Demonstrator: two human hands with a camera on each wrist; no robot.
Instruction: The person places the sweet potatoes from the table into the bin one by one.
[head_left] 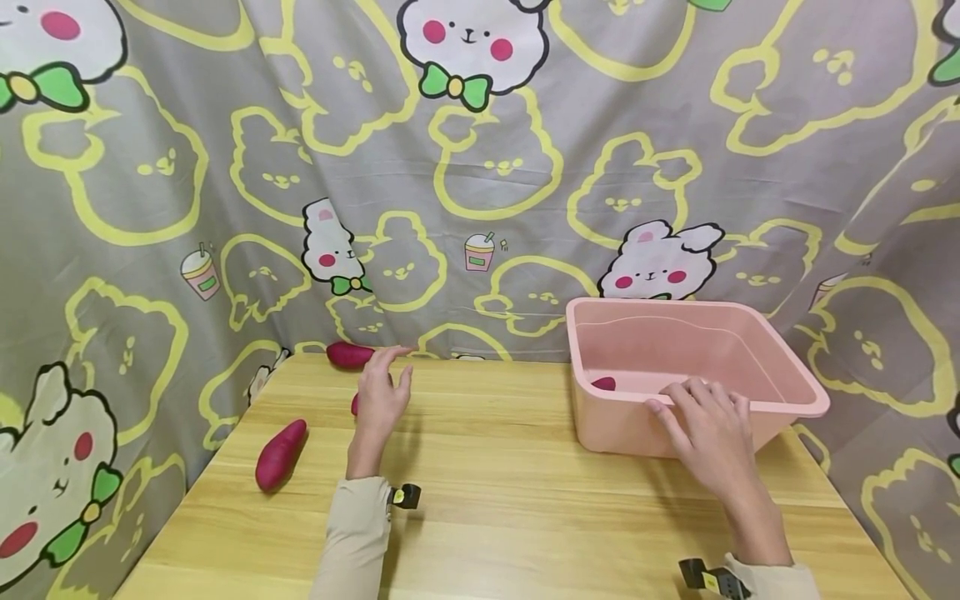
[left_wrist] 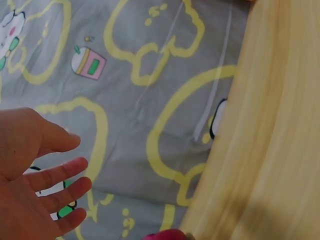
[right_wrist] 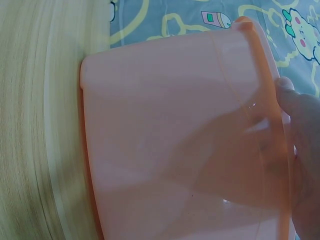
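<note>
My left hand [head_left: 381,398] is over the back left of the table, fingers apart and nothing held. Beside its fingertips, at the back edge, lies a purple-red sweet potato [head_left: 349,356]; the left wrist view catches only a bit of a sweet potato [left_wrist: 167,235] at its bottom. A second sweet potato [head_left: 356,405] is mostly hidden behind the hand. Further left and nearer lies a third sweet potato [head_left: 281,455]. On the right, my right hand [head_left: 712,429] grips the near rim of a pink plastic bin [head_left: 626,427], thumb outside. A sweet potato [head_left: 603,383] shows inside the bin.
The wooden table [head_left: 517,500] ends at a patterned grey curtain [head_left: 517,292] that hangs behind it and along both sides. The bin stands at the table's back right, near the curtain. A small black camera [head_left: 406,497] is strapped to the left wrist.
</note>
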